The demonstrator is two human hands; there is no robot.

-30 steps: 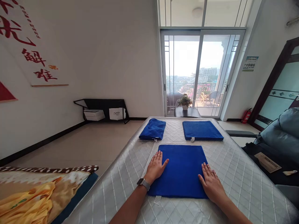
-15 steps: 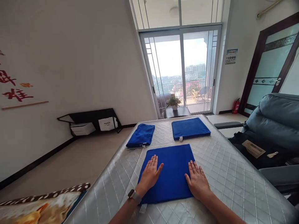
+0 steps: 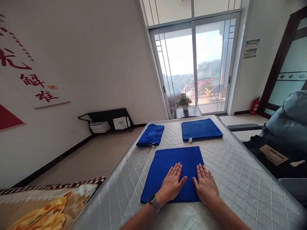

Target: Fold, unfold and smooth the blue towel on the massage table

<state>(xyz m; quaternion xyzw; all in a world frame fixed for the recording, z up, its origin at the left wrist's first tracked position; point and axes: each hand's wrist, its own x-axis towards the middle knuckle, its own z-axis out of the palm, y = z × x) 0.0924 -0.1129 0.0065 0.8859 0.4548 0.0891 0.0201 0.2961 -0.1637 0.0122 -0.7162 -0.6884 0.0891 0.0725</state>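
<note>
A flat blue folded cloth [image 3: 158, 179] lies in front of me on a quilted silvery mattress [image 3: 115, 198]. My left hand [image 3: 172, 183], with a watch on the wrist, rests flat on the middle of the cloth, thumb apart from the fingers. Along the cloth's right edge lies my right hand [image 3: 206, 183], palm down, its fingers stretched out. Neither hand grips anything. Beyond, a smaller folded blue cloth [image 3: 150, 134] sits at the left, and a neat blue stack of folded cloth [image 3: 201, 129] with a white tag sits at the right.
To the right stands a dark armchair [image 3: 294, 111] with a brown card [image 3: 273, 155] on its seat. A potted plant [image 3: 184, 101] stands on a chair by the glass door. Patterned bedding [image 3: 81, 195] lies at the lower left. A black rack [image 3: 107, 116] holds white boxes.
My left hand has slid right, from the cloth's left side to its middle. My right hand stays at the right edge. The view has turned slightly left.
</note>
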